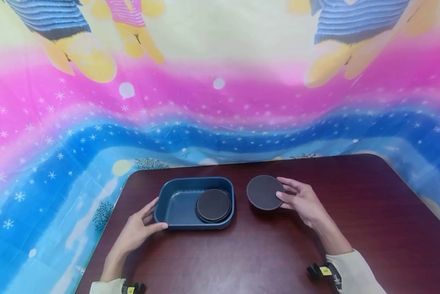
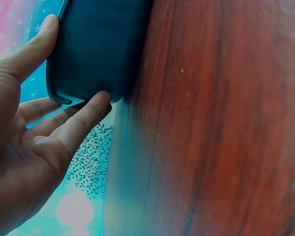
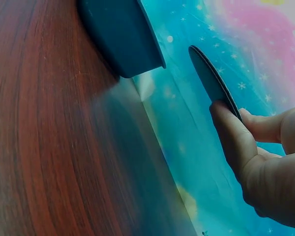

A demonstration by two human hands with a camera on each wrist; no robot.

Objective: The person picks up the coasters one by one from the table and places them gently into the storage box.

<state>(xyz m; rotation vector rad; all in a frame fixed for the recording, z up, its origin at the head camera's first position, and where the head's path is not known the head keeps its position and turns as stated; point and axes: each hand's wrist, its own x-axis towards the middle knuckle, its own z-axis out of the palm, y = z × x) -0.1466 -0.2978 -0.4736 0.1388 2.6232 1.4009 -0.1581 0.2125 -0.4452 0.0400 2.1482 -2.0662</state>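
A dark blue rectangular bin (image 1: pixel 179 204) with rounded corners rests on the table. Inside its right end lies a small stack of round black coasters (image 1: pixel 213 205). My left hand (image 1: pixel 141 228) holds the bin by its left end, thumb on the near edge and fingers along the short side. In the left wrist view, the fingertips (image 2: pixel 104 97) touch the bin's outer wall. To the right of the bin, my right hand (image 1: pixel 304 202) pinches another round coaster (image 1: pixel 263 192) by its right edge. The right wrist view shows this coaster (image 3: pixel 209 76) edge-on, raised above the tabletop, thumb and fingers on opposite faces.
The dark red-brown wooden table (image 1: pixel 242 261) has rounded far corners. Right behind its far edge hangs a colourful printed cloth (image 1: pixel 220 102) in blue, pink and cream. Each wrist wears a black strap, the right strap (image 1: pixel 326 271) with a yellow label.
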